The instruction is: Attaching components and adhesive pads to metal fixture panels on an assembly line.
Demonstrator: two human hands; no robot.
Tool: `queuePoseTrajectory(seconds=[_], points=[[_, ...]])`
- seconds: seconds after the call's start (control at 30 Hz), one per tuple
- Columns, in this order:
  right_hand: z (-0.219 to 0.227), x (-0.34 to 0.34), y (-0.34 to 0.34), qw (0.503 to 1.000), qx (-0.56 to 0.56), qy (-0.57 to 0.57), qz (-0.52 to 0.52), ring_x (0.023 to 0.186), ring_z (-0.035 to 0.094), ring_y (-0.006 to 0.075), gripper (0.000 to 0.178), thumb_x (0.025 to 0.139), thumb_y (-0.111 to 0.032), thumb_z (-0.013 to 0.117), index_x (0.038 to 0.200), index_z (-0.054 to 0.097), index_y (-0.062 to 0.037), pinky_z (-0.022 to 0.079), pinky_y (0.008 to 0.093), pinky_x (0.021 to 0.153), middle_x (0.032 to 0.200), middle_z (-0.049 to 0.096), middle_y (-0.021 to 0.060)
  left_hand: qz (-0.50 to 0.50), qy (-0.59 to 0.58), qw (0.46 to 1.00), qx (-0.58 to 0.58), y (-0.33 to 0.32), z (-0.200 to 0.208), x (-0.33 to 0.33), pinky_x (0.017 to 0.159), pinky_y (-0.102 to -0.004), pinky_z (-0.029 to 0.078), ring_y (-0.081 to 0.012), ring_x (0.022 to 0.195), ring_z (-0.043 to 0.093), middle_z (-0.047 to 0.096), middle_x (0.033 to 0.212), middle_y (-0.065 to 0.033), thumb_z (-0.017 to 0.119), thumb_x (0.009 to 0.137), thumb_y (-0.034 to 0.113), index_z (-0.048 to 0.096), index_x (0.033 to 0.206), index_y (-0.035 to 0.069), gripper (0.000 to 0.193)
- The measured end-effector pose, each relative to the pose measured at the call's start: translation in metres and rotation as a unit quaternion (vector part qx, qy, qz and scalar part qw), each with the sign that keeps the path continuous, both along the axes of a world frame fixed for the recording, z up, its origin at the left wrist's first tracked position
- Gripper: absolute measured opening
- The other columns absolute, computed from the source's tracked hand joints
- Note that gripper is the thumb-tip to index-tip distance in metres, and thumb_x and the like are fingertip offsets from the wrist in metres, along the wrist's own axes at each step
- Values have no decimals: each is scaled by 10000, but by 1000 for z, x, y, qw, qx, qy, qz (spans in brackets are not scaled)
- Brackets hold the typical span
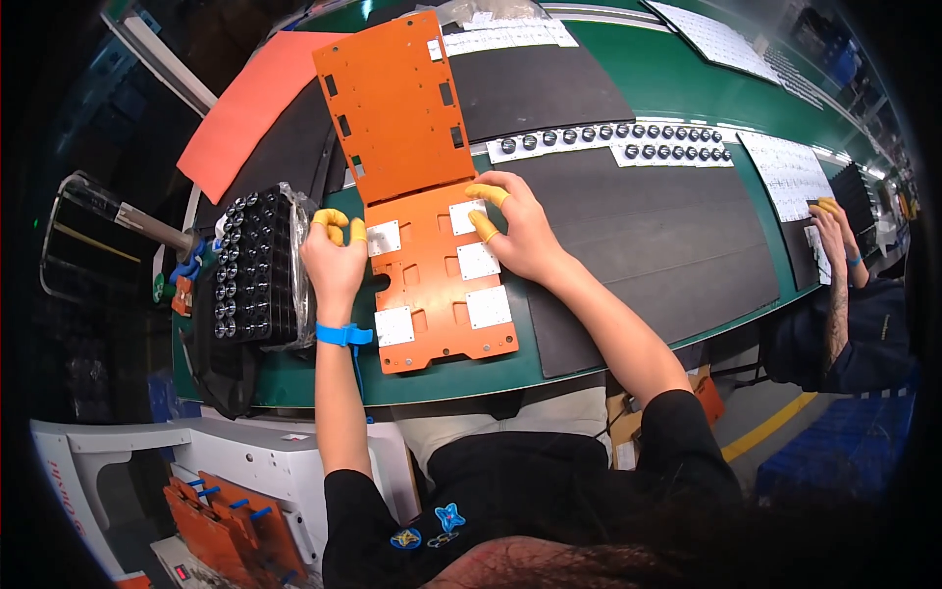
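Observation:
An orange hinged fixture (432,304) lies opened out in front of me, its orange lid (397,113) raised at the far side. Several small white square plates sit in its lower half. My right hand (520,231), wearing yellow finger cots, has thumb and forefinger at the edges of the far right white square plate (463,218). My left hand (336,260), also in yellow finger cots, is curled beside the far left white plate (386,238). Whatever its fingers may hold is hidden. A blue wrist strap (343,335) circles my left wrist.
Left of the fixture stands a black tray (280,265) of round black lens-like parts. A black mat (648,245) lies at right, with rows of white boards carrying black round parts (589,135) behind it. A pink sheet (257,108) lies far left. A co-worker's hands (832,231) work at far right.

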State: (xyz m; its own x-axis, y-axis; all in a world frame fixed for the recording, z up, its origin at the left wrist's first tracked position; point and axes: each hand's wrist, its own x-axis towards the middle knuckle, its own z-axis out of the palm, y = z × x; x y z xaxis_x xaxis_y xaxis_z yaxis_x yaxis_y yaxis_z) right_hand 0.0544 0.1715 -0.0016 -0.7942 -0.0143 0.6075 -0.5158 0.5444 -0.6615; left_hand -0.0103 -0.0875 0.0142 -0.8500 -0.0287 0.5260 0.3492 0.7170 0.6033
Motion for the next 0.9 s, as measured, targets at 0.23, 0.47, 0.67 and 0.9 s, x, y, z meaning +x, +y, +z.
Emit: queuePoseTrajectory(seconds=[0.23, 0.47, 0.67, 0.9], points=[[5, -1, 0, 999, 35, 14, -6, 1154, 521, 319, 261, 824, -12, 667, 1079, 614, 3, 464, 390, 956, 1198, 547, 144, -116, -94, 984, -99, 39, 31, -11, 545, -411, 486, -359, 621, 641, 656, 684, -173, 679, 850, 280, 694, 805, 6, 278], [-10, -5, 8, 998, -18, -28, -58, 965, 636, 247, 249, 830, 4, 675, 1074, 628, -18, 534, 326, 797, 1172, 580, 112, -113, -64, 973, -190, 53, 7, -11, 535, -438, 488, -368, 597, 624, 624, 629, -178, 664, 822, 249, 689, 722, 32, 240], [-6, -4, 11, 997, -11, -39, -73, 1071, 582, 331, 231, 815, -32, 673, 1043, 638, -18, 477, 395, 900, 1132, 600, 142, -106, -38, 979, -171, 41, -2, -6, 493, -440, 461, -369, 555, 598, 589, 577, -174, 661, 794, 232, 646, 642, 44, 243], [1, -8, 9, 996, 15, -34, -80, 1008, 631, 248, 214, 830, 15, 665, 1042, 651, -8, 506, 322, 839, 1107, 626, 121, -126, -57, 982, -128, 30, -4, -12, 503, -437, 475, -355, 572, 620, 602, 582, -169, 640, 784, 232, 657, 639, 49, 234]])
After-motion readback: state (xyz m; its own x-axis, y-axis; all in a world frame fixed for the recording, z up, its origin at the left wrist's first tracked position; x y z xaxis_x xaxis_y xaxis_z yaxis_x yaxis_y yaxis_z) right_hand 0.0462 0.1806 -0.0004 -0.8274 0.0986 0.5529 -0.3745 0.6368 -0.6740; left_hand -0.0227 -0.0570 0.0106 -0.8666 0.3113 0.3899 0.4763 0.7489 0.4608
